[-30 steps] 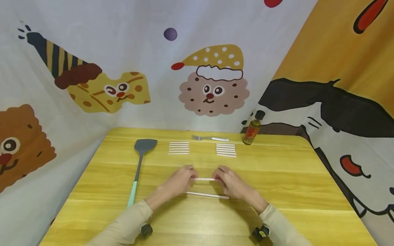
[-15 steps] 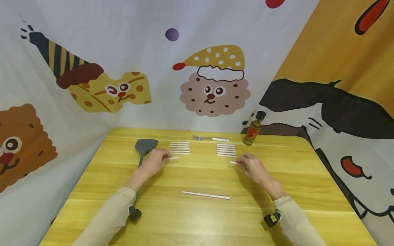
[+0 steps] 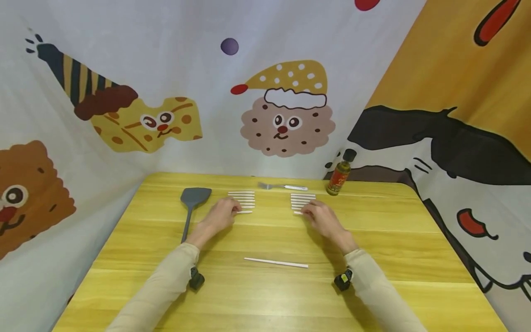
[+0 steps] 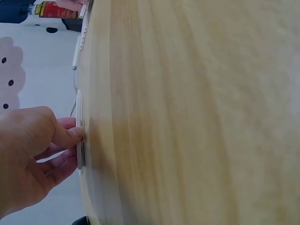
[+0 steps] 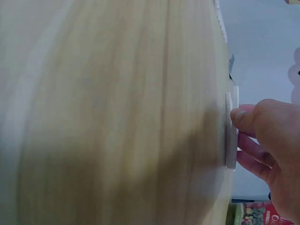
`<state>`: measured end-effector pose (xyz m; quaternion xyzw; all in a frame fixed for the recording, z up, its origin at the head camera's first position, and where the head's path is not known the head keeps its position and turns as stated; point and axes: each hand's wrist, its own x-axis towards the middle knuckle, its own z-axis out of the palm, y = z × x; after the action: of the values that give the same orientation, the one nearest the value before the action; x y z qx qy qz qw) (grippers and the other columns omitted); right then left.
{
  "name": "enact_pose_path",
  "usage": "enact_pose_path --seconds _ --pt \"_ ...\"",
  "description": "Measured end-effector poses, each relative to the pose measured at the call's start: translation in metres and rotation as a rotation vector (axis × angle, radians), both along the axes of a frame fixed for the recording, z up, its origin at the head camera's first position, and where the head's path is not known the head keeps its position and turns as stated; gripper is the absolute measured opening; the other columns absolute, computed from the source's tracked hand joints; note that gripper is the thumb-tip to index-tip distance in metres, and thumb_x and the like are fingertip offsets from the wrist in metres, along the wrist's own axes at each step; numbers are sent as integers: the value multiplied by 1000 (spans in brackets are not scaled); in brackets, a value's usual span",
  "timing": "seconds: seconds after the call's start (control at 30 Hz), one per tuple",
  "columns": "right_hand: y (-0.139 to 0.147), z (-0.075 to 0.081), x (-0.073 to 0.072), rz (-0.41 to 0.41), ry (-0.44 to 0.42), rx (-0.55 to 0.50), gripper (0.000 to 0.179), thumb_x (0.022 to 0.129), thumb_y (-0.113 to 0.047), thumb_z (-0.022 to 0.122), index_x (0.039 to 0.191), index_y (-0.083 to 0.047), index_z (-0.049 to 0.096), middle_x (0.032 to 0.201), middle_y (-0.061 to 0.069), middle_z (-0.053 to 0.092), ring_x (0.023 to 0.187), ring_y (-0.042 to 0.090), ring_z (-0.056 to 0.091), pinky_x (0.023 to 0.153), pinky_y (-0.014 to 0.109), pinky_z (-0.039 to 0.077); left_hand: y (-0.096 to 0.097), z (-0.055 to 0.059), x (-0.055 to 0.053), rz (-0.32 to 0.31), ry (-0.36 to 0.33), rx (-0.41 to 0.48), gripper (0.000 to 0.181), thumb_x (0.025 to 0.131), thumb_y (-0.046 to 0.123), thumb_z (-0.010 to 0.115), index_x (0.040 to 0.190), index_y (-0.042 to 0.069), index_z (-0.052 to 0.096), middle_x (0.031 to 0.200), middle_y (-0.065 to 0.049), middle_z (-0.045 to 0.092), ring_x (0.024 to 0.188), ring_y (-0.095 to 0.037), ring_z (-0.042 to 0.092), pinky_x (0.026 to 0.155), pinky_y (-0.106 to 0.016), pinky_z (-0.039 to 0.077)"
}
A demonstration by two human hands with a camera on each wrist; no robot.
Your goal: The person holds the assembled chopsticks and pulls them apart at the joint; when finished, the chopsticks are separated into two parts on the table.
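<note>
My left hand point(image 3: 221, 216) pinches a short white stick point(image 3: 245, 212) at the near side of the left row of short white sticks point(image 3: 241, 199). In the left wrist view, the thumb and fingers close on this stick point(image 4: 78, 105) low at the tabletop. Over on the right, my right hand point(image 3: 325, 219) pinches another short white stick point(image 3: 297, 212) just below the right row of sticks point(image 3: 302, 197). The right wrist view has its thumb against the stick point(image 5: 229, 145), close over the wood. A longer, tapered white stick point(image 3: 275, 263) lies nearer to me, between the forearms.
A grey spatula point(image 3: 194, 196) lies left of the left hand, its handle partly hidden by the arm. Behind the rows is a fork point(image 3: 284, 186). A red-labelled bottle point(image 3: 339, 175) stands at the back right, in front of a printed curtain point(image 3: 199, 161).
Both hands held one white stick together in the middle; they then parted with a short piece each. Since then both moved inward to the near ends of the two rows.
</note>
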<state>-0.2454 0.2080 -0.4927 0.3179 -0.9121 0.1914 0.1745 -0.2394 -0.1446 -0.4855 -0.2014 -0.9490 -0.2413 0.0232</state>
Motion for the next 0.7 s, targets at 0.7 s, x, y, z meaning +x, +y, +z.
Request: enact_pose_path --seconds 0.7 --pt "-11 -3 -9 -43 -51 41 12 83 0 79 90 -9 76 90 6 70 81 21 67 70 37 59 3 -5 -6 39 -42 27 18 92 -5 67 101 6 76 102 -8 70 96 -22 68 85 -34 59"
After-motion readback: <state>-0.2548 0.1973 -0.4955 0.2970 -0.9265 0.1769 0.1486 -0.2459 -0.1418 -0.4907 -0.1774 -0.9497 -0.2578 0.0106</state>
